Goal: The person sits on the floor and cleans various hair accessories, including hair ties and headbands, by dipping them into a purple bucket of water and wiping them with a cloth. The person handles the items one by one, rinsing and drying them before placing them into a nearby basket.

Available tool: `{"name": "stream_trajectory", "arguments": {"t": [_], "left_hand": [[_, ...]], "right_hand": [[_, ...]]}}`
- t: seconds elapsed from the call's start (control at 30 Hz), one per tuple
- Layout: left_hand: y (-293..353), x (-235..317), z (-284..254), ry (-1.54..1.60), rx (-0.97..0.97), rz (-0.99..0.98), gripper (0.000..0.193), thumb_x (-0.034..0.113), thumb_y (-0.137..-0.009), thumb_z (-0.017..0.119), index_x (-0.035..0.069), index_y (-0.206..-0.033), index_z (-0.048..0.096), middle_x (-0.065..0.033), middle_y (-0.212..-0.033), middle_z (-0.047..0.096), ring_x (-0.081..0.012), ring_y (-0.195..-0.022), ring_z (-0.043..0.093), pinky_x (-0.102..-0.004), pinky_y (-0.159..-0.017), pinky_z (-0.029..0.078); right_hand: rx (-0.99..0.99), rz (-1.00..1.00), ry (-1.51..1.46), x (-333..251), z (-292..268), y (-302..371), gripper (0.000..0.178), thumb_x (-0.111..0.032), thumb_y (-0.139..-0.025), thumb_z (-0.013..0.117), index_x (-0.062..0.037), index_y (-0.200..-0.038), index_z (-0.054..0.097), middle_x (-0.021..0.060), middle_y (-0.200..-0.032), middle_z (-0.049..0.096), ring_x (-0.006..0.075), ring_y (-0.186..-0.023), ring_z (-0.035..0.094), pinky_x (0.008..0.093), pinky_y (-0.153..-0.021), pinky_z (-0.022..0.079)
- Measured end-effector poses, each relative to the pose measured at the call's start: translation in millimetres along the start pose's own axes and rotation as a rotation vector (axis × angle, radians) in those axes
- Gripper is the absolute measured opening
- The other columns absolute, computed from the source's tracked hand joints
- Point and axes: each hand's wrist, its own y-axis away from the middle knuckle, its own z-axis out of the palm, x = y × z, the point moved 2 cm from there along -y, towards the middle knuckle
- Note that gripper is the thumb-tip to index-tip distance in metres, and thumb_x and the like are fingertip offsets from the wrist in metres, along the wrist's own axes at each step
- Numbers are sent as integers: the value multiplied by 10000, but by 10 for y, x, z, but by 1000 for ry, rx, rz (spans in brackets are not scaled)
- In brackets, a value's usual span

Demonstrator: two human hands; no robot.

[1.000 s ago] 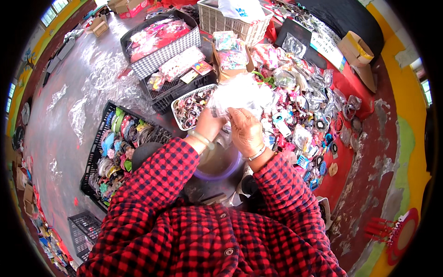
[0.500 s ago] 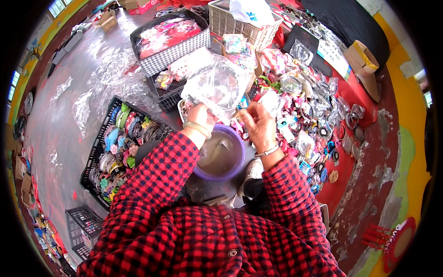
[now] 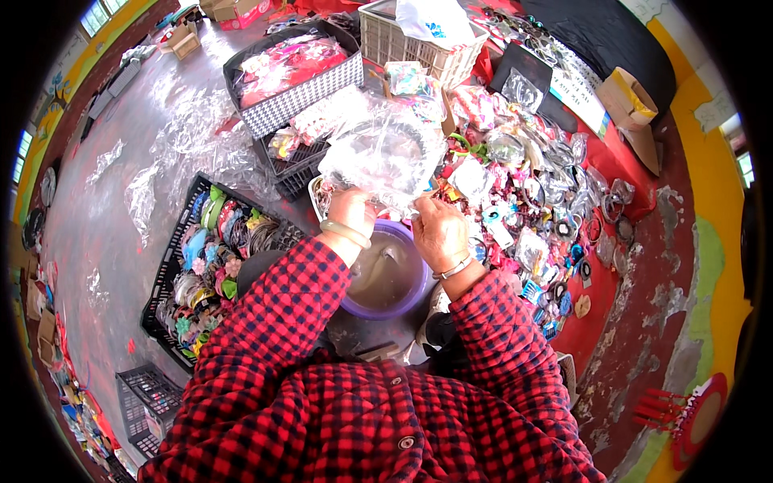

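Note:
A clear plastic bag is stretched out over the far side of the purple basin, with something round and dark-rimmed faintly visible through it. My left hand, a pale bangle on its wrist, is closed on the bag's near left edge. At the near right edge my right hand pinches the plastic, its fingertips partly hidden. Below both hands the purple basin holds cloudy liquid with a pale object in it.
To the left is a black crate of colourful headbands. A heap of packaged hair accessories covers the right. Farther off are a checked box with red packets and a beige crate. Loose plastic film lies on the floor.
My right hand has moved in toward the left and now meets the bag's edge. The bag has spread and flattened, making the round shape inside easier to see.

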Motion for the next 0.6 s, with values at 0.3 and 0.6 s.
{"name": "stream_trajectory", "arguments": {"t": [0.3, 0.6], "left_hand": [[-25, 110, -53, -174, 47, 30, 269, -54, -750, 480, -41, -1018, 493, -167, -922, 570, -294, -815, 580, -439, -742, 483], [-347, -16, -616, 241, -105, -378, 379, 149, -835, 494, -19, -1172, 447, -154, -1163, 524, -273, -1023, 542, -415, -901, 429]], "right_hand": [[107, -173, 10, -52, -192, -48, 115, -116, -648, 628, -68, -638, 524, 88, -618, 539, 274, -621, 546, 374, -586, 425], [83, 78, -374, 263, -259, -232, 525, -57, -643, 689, -46, -1124, 479, 163, -1214, 467, 314, -1142, 453, 365, -947, 372]]}}
